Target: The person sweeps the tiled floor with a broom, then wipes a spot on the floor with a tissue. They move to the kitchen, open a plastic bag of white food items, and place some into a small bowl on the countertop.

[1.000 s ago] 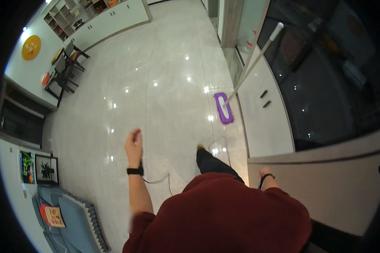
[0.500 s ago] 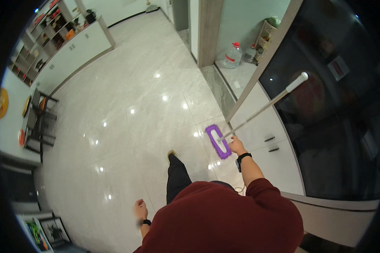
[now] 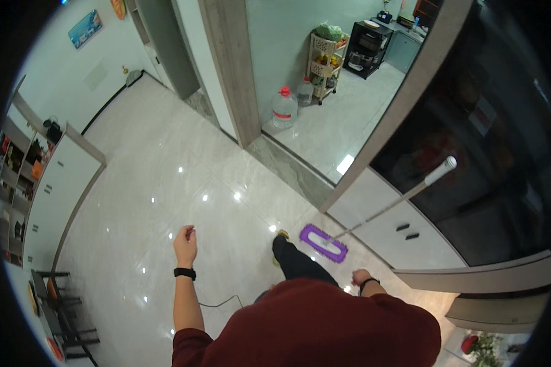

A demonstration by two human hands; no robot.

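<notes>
Head view: you stand on a glossy floor (image 3: 208, 156), one foot (image 3: 282, 234) forward.
Left hand (image 3: 185, 244): out over the floor, half open, your fingers loosely bent around nothing.
Right hand (image 3: 362, 278): by your side, near the mop (image 3: 323, 243) but apart from it, fingers curled; whether it holds anything cannot be told.
Mop: purple head flat on the floor, handle slanting up in front of the white cabinet (image 3: 425, 246).

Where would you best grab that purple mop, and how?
Probably by the white grip at the upper end of the mop's pole, coming from the picture's left, the room side. The pole slants up from the purple head on the floor, its top before the dark panel; the straight grip suits wrapping.
</notes>
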